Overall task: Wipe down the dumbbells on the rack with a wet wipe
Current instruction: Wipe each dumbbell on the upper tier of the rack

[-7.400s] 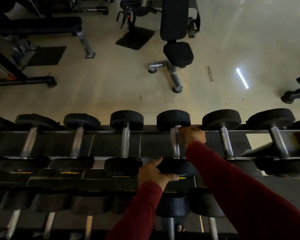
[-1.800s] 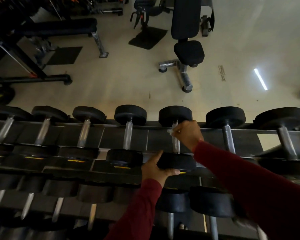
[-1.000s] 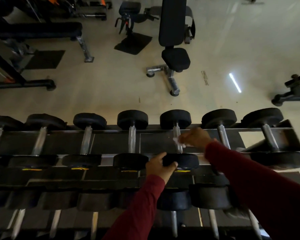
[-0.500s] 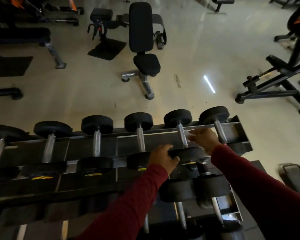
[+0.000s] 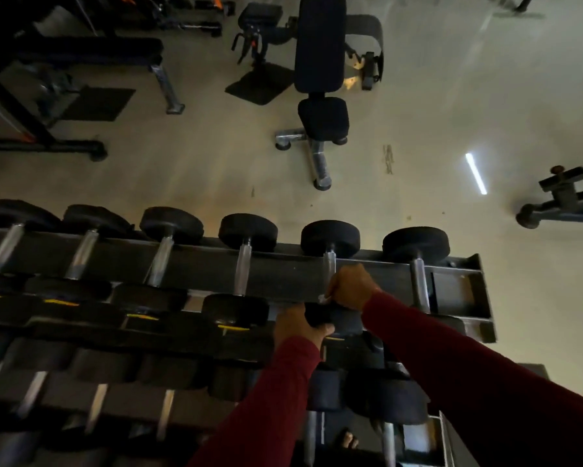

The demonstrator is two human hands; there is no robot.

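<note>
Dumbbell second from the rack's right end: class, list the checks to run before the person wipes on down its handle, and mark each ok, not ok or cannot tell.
1. Wipe in right hand: ok, a white corner shows under the fist.
2. Right hand wrapped round the handle: ok.
3. Left hand steadying the near head: ok, its fingers curl over it.
4. Dumbbell seated on the rack: ok.
5. Wipe still wet: cannot tell.
6. Far head wiped: cannot tell.
</note>
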